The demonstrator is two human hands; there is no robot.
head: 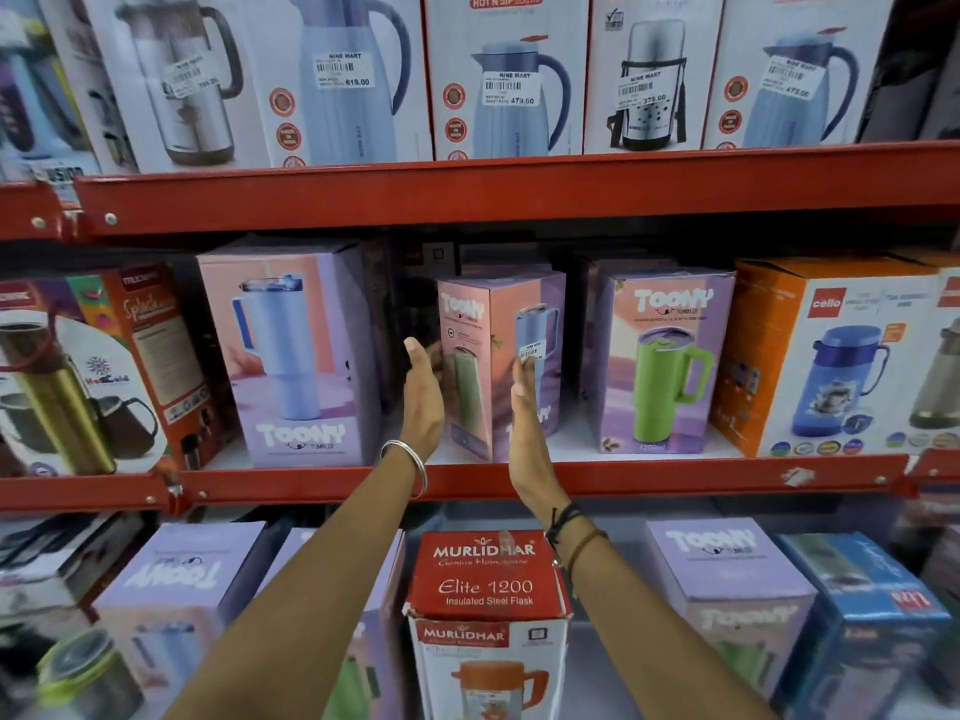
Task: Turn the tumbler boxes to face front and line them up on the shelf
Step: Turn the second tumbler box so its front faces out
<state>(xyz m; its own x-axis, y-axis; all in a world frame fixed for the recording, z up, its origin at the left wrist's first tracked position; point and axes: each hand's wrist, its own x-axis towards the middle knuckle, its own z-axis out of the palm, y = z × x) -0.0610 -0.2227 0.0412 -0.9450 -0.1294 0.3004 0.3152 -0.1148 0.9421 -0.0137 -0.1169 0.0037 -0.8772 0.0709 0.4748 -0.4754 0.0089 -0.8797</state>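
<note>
Middle tumbler box sits corner-out on the shelf between two front-facing ones; left hand and right hand flat, fingers spread, flanking it. Looks like it needs twisting square next

Two bare forearms rise from the bottom edge of the frame and converge toward its centre. The left hand is held flat and upright, fingers together and extended, palm facing right, with a metal bangle around its wrist. The right hand mirrors it just to the right, fingers straight and pointing up, palm facing left, with dark cord bracelets around its wrist. The palms face each other with a gap between them, neither hand curled closed.
</note>
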